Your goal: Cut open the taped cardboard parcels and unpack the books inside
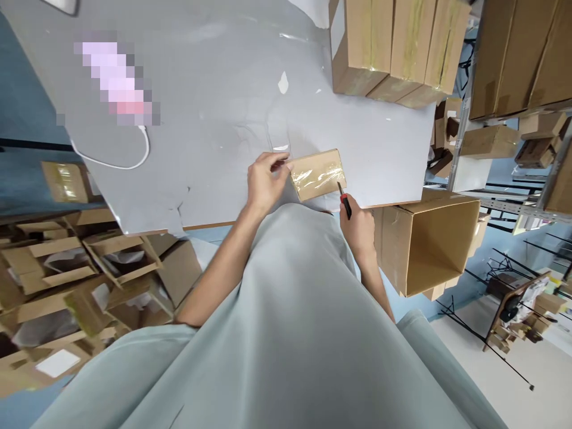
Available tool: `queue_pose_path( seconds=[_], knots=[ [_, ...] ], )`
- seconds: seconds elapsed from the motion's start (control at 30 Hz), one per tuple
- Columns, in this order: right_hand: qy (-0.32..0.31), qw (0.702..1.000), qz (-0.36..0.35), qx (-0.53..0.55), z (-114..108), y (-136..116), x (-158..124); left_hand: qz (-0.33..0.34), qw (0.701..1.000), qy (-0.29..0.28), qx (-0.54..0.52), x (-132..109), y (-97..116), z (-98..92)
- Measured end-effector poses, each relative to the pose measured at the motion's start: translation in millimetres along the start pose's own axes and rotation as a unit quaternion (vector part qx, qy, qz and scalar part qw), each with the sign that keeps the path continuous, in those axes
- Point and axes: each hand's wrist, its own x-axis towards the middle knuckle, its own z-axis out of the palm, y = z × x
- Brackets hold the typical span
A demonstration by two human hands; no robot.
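Note:
A small brown cardboard box point(318, 174) with shiny clear tape across its face rests near the front edge of the grey-white table point(214, 119). My left hand point(267, 182) is at the box's left end, thumb and fingers closed on its corner. In my right hand point(358, 226) is a red and black utility knife point(345, 202), gripped by its handle. The knife's tip is at the box's lower right corner; whether it touches the tape I cannot tell.
Taped cartons point(393, 53) stand at the table's back right. A large open carton point(429, 244) is beside the right edge. Open boxes point(89, 268) are piled at lower left. A white cable point(129, 167) leads to a pixelated object point(114, 77) on the table. Shelving with boxes point(513, 65) stands right.

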Motion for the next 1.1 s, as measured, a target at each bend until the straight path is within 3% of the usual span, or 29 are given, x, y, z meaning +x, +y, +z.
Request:
queue_pose_path(
  seconds=[0.07,0.17,0.27,0.37,0.67,1.1],
  knots=[
    [0.017,1.000,0.011,0.011,2.3,19.3,11.2,0.041,0.998,0.003,0.043,-7.7,13.3,3.2],
    [0.027,0.999,0.003,0.028,4.8,35.9,25.5,0.115,0.988,-0.048,0.094,-16.8,35.8,19.0],
    [0.017,0.999,-0.021,0.044,3.9,37.4,36.8,0.163,0.971,-0.123,0.122,-19.1,50.2,40.5],
    [0.003,0.998,-0.039,0.050,1.4,32.0,47.0,0.177,0.961,-0.159,0.142,-16.9,53.1,53.9],
    [-0.020,0.997,-0.063,0.040,6.0,29.5,69.5,0.156,0.965,-0.144,0.153,-14.2,48.5,56.1],
    [-0.021,0.996,-0.085,0.016,0.0,26.5,69.5,0.151,0.972,-0.116,0.140,-11.8,38.2,63.5]
  ],
)
